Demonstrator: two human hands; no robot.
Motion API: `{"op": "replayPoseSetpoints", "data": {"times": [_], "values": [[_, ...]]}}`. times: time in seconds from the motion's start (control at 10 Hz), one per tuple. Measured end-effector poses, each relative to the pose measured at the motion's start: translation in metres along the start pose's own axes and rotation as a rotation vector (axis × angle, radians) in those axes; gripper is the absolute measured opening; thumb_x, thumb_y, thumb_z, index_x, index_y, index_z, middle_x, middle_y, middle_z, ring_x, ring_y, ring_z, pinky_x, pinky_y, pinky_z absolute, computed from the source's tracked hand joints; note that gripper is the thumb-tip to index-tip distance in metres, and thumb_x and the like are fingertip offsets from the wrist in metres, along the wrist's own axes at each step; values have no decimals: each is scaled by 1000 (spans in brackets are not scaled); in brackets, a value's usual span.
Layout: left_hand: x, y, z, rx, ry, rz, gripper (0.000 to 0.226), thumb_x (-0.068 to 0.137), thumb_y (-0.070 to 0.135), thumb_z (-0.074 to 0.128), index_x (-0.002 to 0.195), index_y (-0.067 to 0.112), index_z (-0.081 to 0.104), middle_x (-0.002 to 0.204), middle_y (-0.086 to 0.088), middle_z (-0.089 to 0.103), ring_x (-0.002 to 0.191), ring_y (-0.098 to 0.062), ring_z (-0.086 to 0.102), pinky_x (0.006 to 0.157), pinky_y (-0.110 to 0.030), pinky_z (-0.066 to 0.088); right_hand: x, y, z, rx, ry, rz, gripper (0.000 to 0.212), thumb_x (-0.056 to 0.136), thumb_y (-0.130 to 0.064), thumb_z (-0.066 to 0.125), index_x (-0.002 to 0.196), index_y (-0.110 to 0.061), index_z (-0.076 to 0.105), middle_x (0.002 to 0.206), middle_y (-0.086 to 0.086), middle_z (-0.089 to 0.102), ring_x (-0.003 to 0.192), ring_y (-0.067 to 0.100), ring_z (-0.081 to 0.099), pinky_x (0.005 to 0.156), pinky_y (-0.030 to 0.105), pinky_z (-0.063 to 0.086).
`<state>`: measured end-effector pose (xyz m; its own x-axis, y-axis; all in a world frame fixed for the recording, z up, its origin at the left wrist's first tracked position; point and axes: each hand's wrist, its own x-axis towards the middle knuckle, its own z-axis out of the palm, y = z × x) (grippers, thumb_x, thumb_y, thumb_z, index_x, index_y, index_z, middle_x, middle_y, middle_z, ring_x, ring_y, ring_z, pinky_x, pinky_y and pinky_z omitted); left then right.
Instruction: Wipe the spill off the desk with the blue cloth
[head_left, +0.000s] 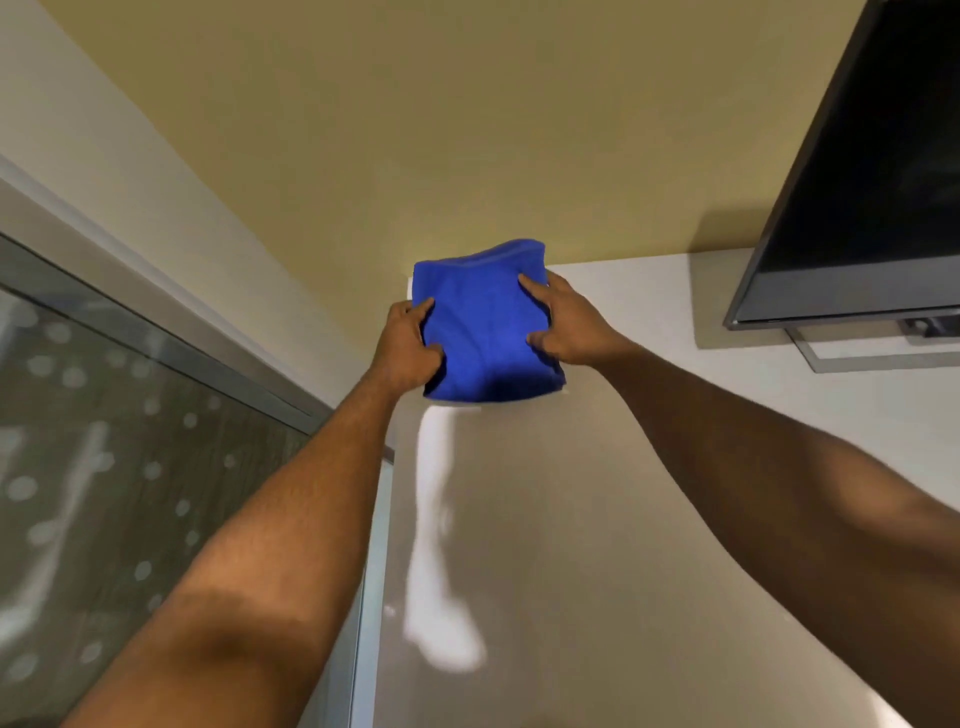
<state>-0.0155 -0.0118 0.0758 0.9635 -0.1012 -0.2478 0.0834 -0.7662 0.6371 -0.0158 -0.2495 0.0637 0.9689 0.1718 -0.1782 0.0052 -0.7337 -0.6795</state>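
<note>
**Both hands on the cloth at the far corner of the bench**

The blue cloth sits folded into a thick pad at the far left corner of the bench, close to the yellow wall. The left hand takes its 9 o'clock edge, grip closed on the fabric with the fingers curled over the top. The right hand takes the 3 o'clock edge the same way, fingers spread on the pad and the thumb tucked at its side.

A pale streak runs from just under the cloth's 6 o'clock edge toward the viewer and widens into a blob near the front. It may be the spill or only a glare on the glossy top; the picture does not settle it.

If it is the spill, the stroke looks barely begun. To do it well, keep the pad flat and press evenly with both palms, then draw it straight toward 6 o'clock along the streak, so liquid is gathered ahead of the cloth rather than smeared sideways. Stay clear of the left edge of the bench, where liquid could run off. The screen and its stand at 2 o'clock are well apart.
</note>
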Motion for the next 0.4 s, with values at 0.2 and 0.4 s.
{"op": "replayPoseSetpoints", "data": {"times": [0.2,0.4], "values": [[30,-18,-2,477,-414,-127,97,89,19,62,154,23,-10,162,-13,-17,150,-32,11,116,-39,24,13,10,16,-189,-141,99,79,84,-25,64,150,-29,20,160,13,1,141,31,29,109,36,31],[-1,-16,5,533,-214,90,77,98,43,45,155,10,5,164,-10,1,150,-29,12,119,-43,21,-28,4,31,-236,1,48,79,85,-50,57,150,-25,19,161,4,7,145,24,18,114,41,26]]}}
